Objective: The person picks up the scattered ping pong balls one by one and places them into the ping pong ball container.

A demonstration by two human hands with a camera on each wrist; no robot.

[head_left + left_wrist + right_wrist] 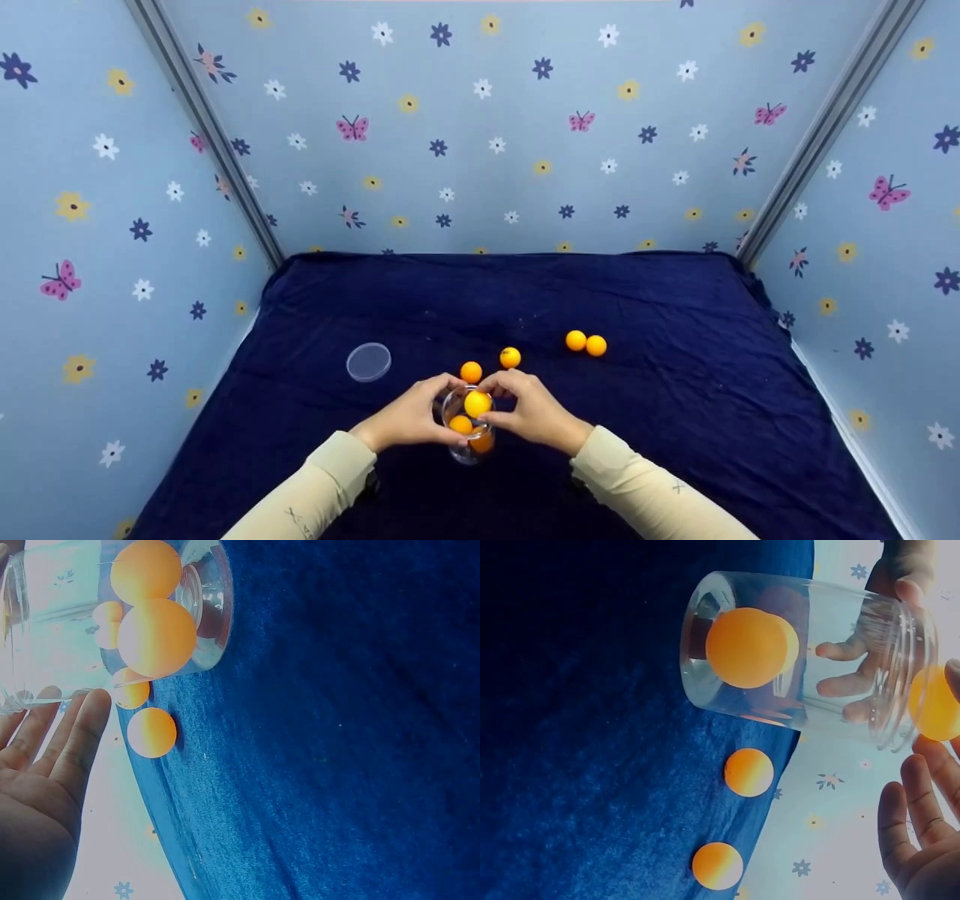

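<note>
Step in hand: you seem to be filling the clear jar (810, 667), with one orange ball (477, 404) now at its mouth.
Right hand (534, 411): you pinch this ball between the thumb and the fingers; it is not yet down with the others.
Left hand (411, 417): you hold the jar near its top, the thumb on the near side and the fingers curved round the far side.
Inside the jar: two lower balls (146, 571) (157, 637) lie near the bottom, with free space above them.
Next move: in my judgement, it calls for keeping the jar steady, then opening the right fingers so the ball falls inside and not over the rim.
Balls outside: a near pair (471, 372) (510, 358) lies apart just beyond the jar on the blue cloth (675, 390); a far pair (575, 340) (595, 346) lies side by side, more to the right.
Lid (369, 362): it is off the jar, flat on the cloth, at the left.
</note>
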